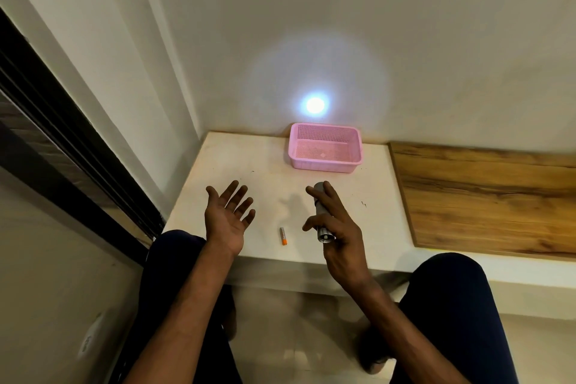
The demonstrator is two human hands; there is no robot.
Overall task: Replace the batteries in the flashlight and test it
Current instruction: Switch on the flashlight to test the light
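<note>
Single head view, close above table (268, 162), facing forward-down toward wall (405, 25)

We see two bare forearms with no sleeves on them. Our legs (461, 305), at the frame's lower edge, wear dark navy trousers.

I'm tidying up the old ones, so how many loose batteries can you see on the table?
1. A single battery lies on the white table, between the left hand and the right hand. Any inside the flashlight are hidden.
</note>
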